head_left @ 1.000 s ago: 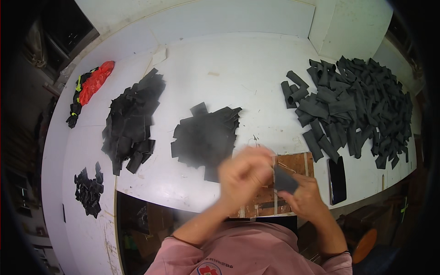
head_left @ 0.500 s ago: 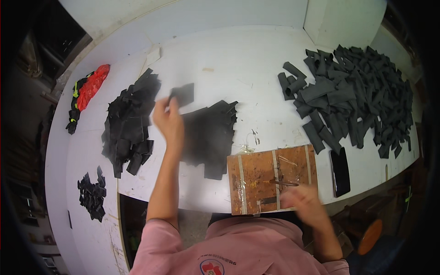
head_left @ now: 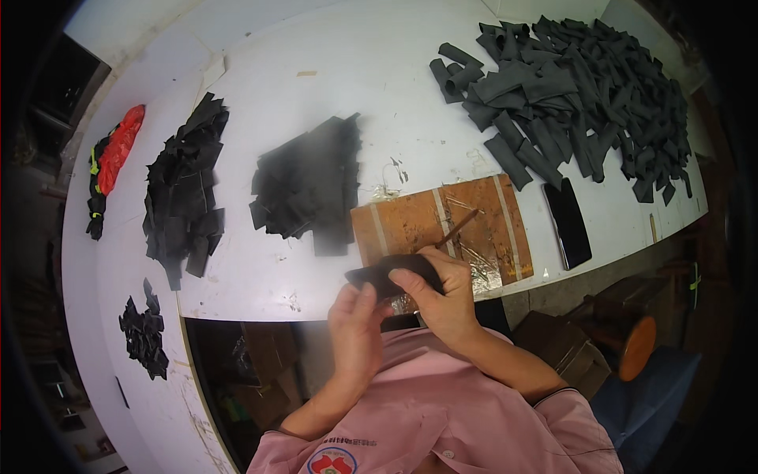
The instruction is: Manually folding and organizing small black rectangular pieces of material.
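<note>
A black fabric piece (head_left: 401,272), curled over, is held between my two hands above the near edge of a brown board. My left hand (head_left: 354,320) pinches its left end between thumb and fingers. At the other end, my right hand (head_left: 448,296) grips it with the thumb pressed on top. A thin brown stick-like tool (head_left: 459,226) juts up from the right hand's fingers; its held end is hidden. Under and beyond the hands lies the wooden board (head_left: 410,213), stained and crossed by pale strips.
Flat black pieces form one stack (head_left: 308,182) left of the board and another pile (head_left: 185,189) farther left. Small black scraps (head_left: 144,332) lie near left. Rolled dark pieces (head_left: 568,95) heap up at far right. A black phone (head_left: 567,225) lies beside the board.
My left hand has come back from over the stack to the board with a black piece. My right hand has risen from the board and now grips that piece too. The view has shifted.
</note>
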Motion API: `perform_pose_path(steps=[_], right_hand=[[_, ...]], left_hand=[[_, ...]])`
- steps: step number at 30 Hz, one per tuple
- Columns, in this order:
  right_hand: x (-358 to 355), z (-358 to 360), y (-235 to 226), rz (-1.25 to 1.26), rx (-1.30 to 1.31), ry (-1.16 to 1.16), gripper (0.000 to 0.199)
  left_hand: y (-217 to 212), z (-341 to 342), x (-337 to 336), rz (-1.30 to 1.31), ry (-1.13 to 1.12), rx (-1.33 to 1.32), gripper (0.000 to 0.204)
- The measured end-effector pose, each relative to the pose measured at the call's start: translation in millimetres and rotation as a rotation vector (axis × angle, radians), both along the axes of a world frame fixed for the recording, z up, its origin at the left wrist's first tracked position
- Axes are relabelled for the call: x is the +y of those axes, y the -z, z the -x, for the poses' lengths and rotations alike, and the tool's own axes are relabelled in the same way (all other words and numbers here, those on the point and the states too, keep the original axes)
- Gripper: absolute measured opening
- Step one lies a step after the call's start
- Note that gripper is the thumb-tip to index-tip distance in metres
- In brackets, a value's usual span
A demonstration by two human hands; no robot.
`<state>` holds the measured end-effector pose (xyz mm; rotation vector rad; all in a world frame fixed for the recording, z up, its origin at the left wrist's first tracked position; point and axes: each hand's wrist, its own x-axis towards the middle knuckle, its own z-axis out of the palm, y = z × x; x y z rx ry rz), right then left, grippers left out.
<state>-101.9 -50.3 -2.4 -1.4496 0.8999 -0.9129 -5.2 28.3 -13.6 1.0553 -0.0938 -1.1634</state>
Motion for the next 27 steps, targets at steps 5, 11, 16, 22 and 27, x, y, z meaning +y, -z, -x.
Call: perform_pose_path(steps=[5,11,16,22,27], right_hand=[[2.0,10.7,0.5,0.330,0.206,0.099,0.011],[1.8,22.0,7.6,0.612,0.303,0.089,0.015],[1.8,23.8,16.4,0.755,0.335,0.104,0.015],[2.3,38.7,16.3,0.822,0.434,-0.034,0.020],[9.3,47.8,-10.0,0.169,0.048,-0.221,0.037]], left_hand=[[-3.2,15.6,11.5,-0.002,-0.014,-0.630,0.017],[-30.3,18.1,4.5,0.038,0.158,-0.648,0.022],[-35.6,21.5,-3.2,0.014,0.225,-0.453,0.014],[-21.6,15.1,-9.3,-0.044,0.217,-0.451,0.010],[-18.4,9.2,-4.7,-0.071,0.313,-0.719,0.008]])
